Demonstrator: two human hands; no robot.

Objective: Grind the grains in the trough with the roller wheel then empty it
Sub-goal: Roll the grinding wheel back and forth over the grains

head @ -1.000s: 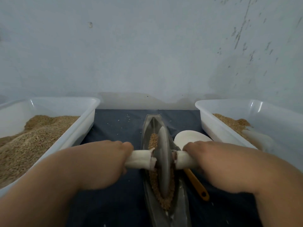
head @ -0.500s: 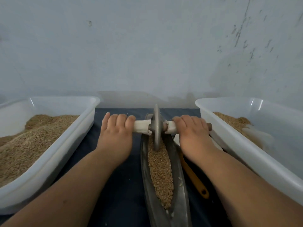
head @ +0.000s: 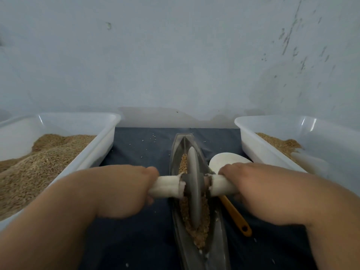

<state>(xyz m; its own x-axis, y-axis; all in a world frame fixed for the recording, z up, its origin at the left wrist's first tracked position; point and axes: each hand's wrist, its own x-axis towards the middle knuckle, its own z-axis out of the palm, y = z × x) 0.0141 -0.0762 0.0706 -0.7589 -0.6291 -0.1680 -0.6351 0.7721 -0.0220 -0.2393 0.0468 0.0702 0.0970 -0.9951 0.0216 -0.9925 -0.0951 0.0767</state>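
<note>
Both hands on the axle. Left hand has its fingers curled round the white-wrapped left handle; right hand grips the right one the same way.

Roller wheel stands upright in the trough, which lies lengthwise mid-worktop.

Risks, as judged:
- Grains heap at the near end, so a hard pull likely pushes them over the rim onto the dark cloth.
- Uneven pressure could tilt the wheel up a wall and rock the narrow trough.
- Right hand hangs over the scoop, which lies just beside the trough, and may knock it.

Containers:
- Left tub, at the worktop's left edge, is heaped with grain.
- Right tub, at the right edge, holds a smaller pile.
- The trough holds a thin line of grain beyond the wheel and more on the near side.
</note>
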